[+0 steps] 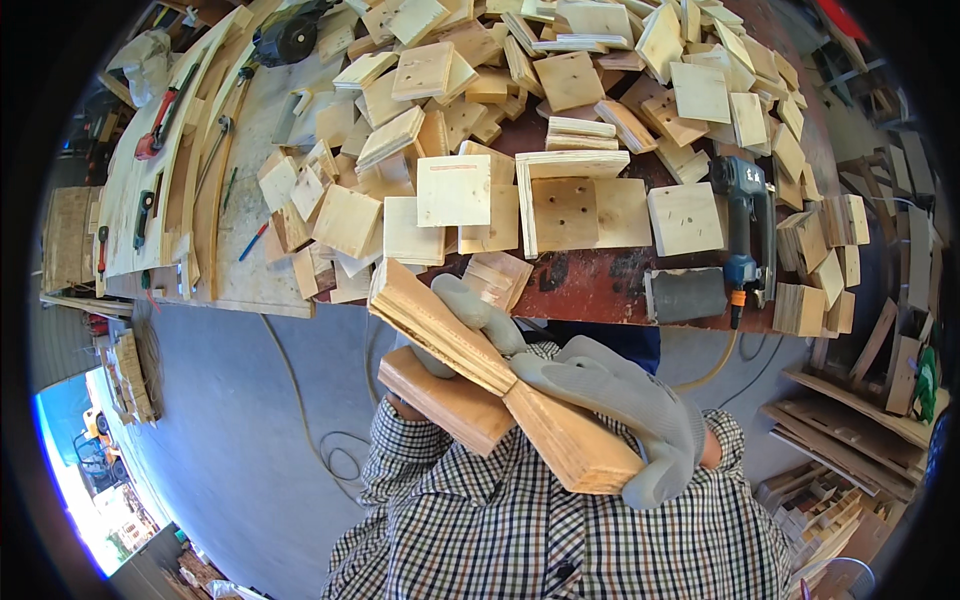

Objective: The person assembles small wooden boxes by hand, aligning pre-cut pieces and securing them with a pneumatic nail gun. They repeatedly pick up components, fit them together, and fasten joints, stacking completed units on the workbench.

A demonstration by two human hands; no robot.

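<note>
Both my hands wear grey gloves and are in front of my chest, off the near edge of the table. My left hand (478, 312) is closed round a stack of plywood blocks (435, 325), its thumb over the upper one. A second plywood block (445, 398) lies beneath, and the fingers between are partly hidden. My right hand (630, 400) grips another plywood block (568, 440) along its far side. Its end meets the end of the left hand's upper block, with the two at a slight angle.
A red-brown table (590, 290) bears a large heap of square plywood pieces (570, 80). Near its front edge are a blue-and-black air nailer (742, 225), a dark grey flat block (688, 295) and an L-shaped plywood piece (530, 205). Hoses (300, 400) trail across the floor.
</note>
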